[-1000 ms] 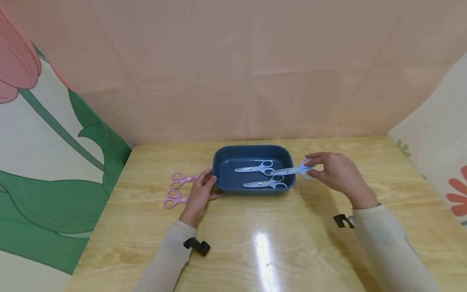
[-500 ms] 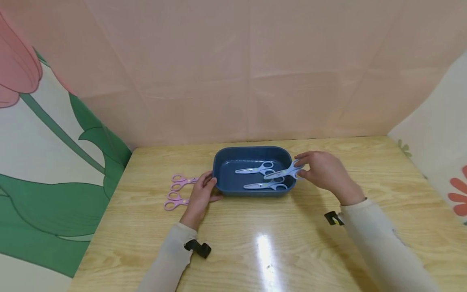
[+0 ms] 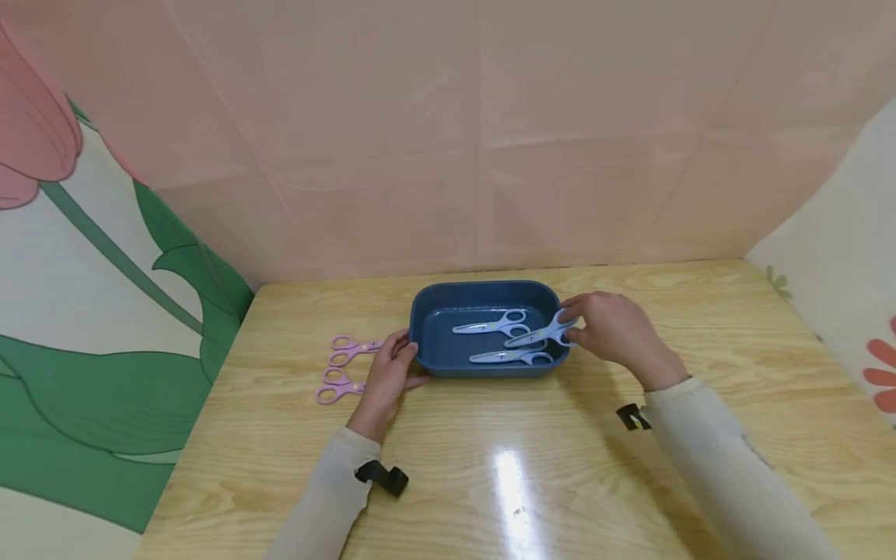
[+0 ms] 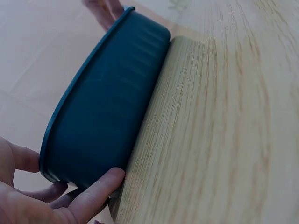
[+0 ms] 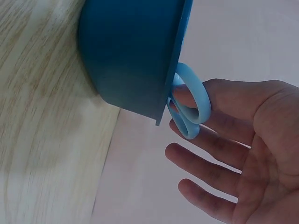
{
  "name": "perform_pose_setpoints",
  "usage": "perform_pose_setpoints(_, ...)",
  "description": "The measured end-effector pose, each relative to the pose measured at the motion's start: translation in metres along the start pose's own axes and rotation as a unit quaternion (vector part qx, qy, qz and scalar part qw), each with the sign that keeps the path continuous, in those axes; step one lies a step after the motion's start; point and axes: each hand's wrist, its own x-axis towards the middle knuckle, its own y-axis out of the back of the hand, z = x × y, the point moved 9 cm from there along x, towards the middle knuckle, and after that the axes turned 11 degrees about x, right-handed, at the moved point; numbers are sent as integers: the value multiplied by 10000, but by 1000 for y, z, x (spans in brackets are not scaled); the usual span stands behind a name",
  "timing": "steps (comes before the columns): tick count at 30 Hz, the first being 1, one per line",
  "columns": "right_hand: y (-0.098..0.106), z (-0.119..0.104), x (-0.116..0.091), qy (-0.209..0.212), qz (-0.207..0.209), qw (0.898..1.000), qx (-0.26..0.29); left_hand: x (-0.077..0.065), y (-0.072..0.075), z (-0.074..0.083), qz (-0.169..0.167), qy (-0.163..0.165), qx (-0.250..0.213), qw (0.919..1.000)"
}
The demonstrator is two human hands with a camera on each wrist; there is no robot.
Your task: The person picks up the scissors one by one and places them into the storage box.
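Note:
My left hand (image 3: 383,383) grips the left end of a dark blue rectangular bin (image 3: 483,371), thumb at the rim and other fingers against the outer wall, as the left wrist view shows. At the bin's right end, my right hand (image 3: 623,334) holds light blue scissors (image 3: 533,337) by the handle loops (image 5: 200,93). Their blades point left inside the bin, while the handles are at the right rim. Inside lie two more pairs of light blue scissors, an upper pair (image 3: 483,327) and a lower pair (image 3: 504,357), partly overlapped by the held pair.
Two pairs of pink scissors, the farther pair (image 3: 350,350) and the nearer pair (image 3: 339,386), lie left of the bin, partly hidden by my left hand. A wood-grain table (image 3: 434,459) meets a pink-covered wall (image 3: 476,155) behind the bin.
My right hand has moved left and slightly lowered the blue scissors, bringing their blades farther into the bin. My left hand keeps its place on the bin.

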Motion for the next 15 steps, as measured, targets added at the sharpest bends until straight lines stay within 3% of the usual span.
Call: perform_pose_setpoints(15, -8, -7, 7, 5, -72, 9999, -99, 0, 0, -1, -61, 17, 33, 10000)
